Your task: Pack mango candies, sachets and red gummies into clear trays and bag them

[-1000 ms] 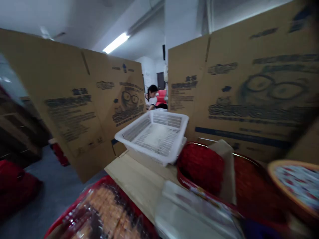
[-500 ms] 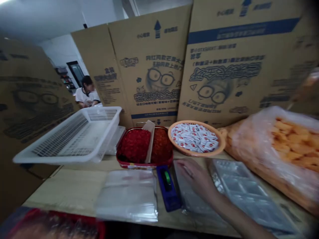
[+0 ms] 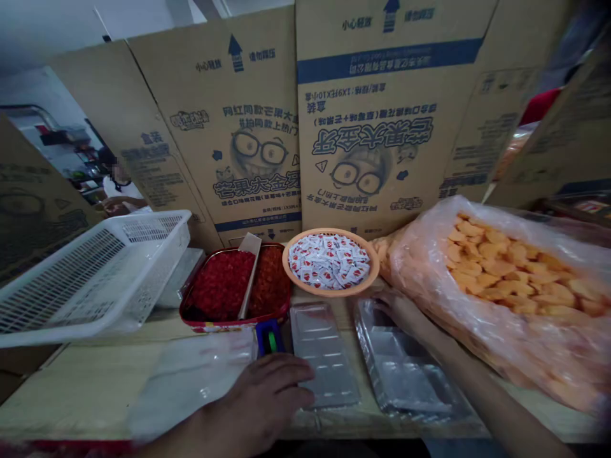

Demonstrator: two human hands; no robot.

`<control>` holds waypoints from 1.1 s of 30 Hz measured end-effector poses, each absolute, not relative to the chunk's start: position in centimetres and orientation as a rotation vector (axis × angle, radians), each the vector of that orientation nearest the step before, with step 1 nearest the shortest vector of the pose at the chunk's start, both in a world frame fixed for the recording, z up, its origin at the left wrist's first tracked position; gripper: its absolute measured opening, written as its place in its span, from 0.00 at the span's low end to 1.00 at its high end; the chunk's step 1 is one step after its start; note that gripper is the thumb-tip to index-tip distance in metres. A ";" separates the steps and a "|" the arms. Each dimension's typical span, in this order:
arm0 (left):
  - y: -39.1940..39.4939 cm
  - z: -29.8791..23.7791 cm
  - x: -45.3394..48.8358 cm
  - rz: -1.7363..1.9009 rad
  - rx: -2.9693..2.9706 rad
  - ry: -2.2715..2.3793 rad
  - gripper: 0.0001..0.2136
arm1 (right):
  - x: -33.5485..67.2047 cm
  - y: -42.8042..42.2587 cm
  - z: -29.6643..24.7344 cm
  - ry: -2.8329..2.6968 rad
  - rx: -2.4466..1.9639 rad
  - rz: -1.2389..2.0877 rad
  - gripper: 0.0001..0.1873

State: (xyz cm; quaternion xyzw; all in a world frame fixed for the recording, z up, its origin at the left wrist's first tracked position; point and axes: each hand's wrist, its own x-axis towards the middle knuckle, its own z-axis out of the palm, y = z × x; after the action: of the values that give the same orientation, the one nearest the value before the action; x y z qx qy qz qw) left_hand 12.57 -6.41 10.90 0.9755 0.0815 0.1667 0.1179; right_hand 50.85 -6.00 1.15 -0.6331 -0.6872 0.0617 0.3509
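My left hand (image 3: 267, 397) is open, palm down, with its fingers stretched to the right. It partly covers a blue tape dispenser (image 3: 265, 331) with a green wheel. Its fingertips are at the left side of a shallow clear plastic tray (image 3: 327, 356); whether they touch it I cannot tell. My right hand (image 3: 398, 310) is at the far end of a deeper stack of clear compartment trays (image 3: 410, 369). Its fingers are dim and blurred against the rim, so their grip does not show. Left of the dispenser lie flat clear plastic bags (image 3: 191, 369).
Behind stand a red tin (image 3: 219, 286) of red and orange packets split by a divider, and an orange basin (image 3: 375, 270) of white sachets. A white basket (image 3: 95, 318) is left, a big bag of orange pieces (image 3: 515, 273) right. Cardboard (image 3: 248, 95) walls the back; a person (image 3: 119, 187) sits beyond.
My view has turned to the right. My left hand has come in over the tape dispenser. My right hand has moved from the shallow tray to the far end of the compartment trays.
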 end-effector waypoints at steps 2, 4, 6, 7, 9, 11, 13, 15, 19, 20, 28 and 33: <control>-7.6 10.0 16.4 0.422 2.757 0.268 0.14 | 51.3 -5.9 0.4 -1.844 -1.623 0.135 0.08; -8.6 8.2 19.8 0.410 2.705 0.290 0.14 | 51.8 -5.8 -0.4 -1.842 -1.623 0.087 0.09; -9.4 5.8 22.9 0.372 2.741 0.182 0.17 | 52.1 -5.9 -0.9 -1.857 -1.617 0.017 0.10; -9.8 4.6 24.2 0.359 2.758 0.136 0.19 | 52.3 -5.9 -1.2 -1.868 -1.611 -0.019 0.11; -10.3 2.3 26.4 0.313 2.767 0.057 0.21 | 52.5 -5.9 -1.5 -1.889 -1.595 -0.070 0.12; -10.6 0.7 27.7 0.292 2.734 0.026 0.21 | 52.6 -5.8 -1.6 -1.906 -1.574 -0.099 0.13; -10.6 0.2 28.2 0.292 2.673 0.032 0.21 | 52.6 -5.8 -1.7 -1.922 -1.566 -0.119 0.12; -10.6 0.5 28.2 0.282 2.595 0.040 0.22 | 52.4 -5.8 -1.7 -1.928 -1.593 -0.137 0.10; -10.4 1.7 28.0 0.300 2.420 0.065 0.25 | 52.0 -5.9 -1.4 -1.978 -1.616 -0.084 0.12; -10.3 1.8 27.9 0.320 2.388 0.070 0.26 | 51.9 -6.0 -1.3 -1.992 -1.610 -0.063 0.12; -10.5 1.1 28.4 0.272 2.487 0.079 0.24 | 52.1 -6.0 -1.4 -1.904 -1.482 -0.305 0.16; -10.6 1.0 27.7 0.367 2.386 0.068 0.26 | 52.0 -6.9 0.2 -1.878 -1.366 -0.349 0.14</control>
State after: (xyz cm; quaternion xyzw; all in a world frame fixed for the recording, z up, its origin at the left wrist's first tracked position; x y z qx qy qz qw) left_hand 27.75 -10.56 1.02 0.9234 0.0264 0.1421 0.3555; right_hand 52.04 -6.92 0.25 -0.5364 -0.7377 -0.1369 0.3864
